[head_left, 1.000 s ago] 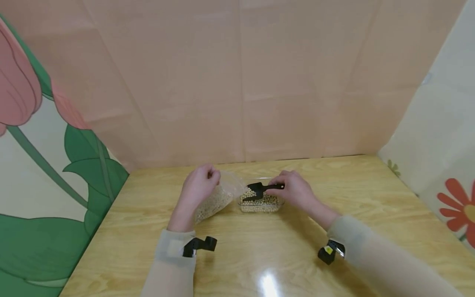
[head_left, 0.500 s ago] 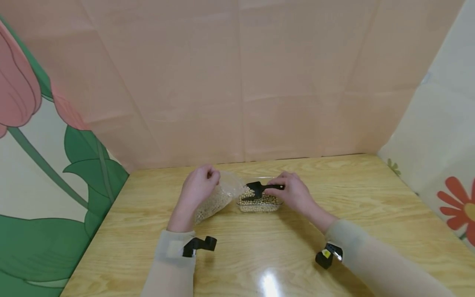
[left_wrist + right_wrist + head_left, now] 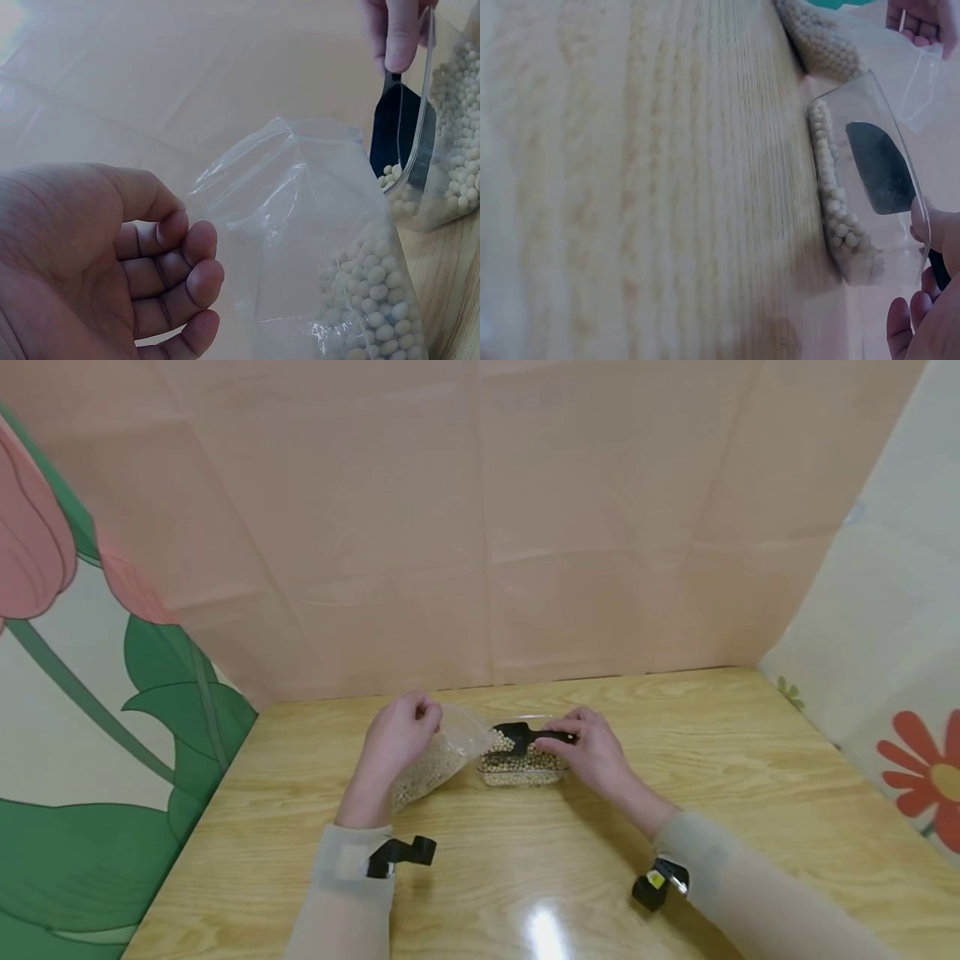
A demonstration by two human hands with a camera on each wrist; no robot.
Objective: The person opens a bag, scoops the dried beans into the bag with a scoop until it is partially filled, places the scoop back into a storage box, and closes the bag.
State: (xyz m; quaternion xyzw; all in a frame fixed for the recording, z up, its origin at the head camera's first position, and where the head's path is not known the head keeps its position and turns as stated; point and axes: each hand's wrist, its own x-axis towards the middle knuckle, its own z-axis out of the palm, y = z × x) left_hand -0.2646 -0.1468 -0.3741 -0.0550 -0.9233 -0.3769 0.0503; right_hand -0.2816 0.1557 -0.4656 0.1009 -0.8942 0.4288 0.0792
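In the head view my left hand [image 3: 401, 735] pinches the upper edge of a clear plastic bag [image 3: 452, 752] between thumb and forefinger. Pale round beans [image 3: 375, 289], like soybeans, fill the lower part of the bag. My right hand [image 3: 596, 752] grips a small black scoop [image 3: 512, 739] by its handle. The scoop's blade, with some beans at its tip, is over a clear rectangular container [image 3: 522, 780], tilted toward the bag's mouth. More beans lie inside the container. In the right wrist view, the blade [image 3: 881, 171] shows through the container's wall.
Both things stand on a wood-grain table [image 3: 480, 877] near its back edge. A pinkish sheet [image 3: 480, 543] rises behind it. Printed flower panels stand at the left [image 3: 67, 710] and right [image 3: 892, 635]. A small wrist camera [image 3: 423, 850] sits on each sleeve.
The scoop shifts slightly left toward the bag, and its blade turns flatter. The left hand and the bag hardly move. The head view shifts a little.
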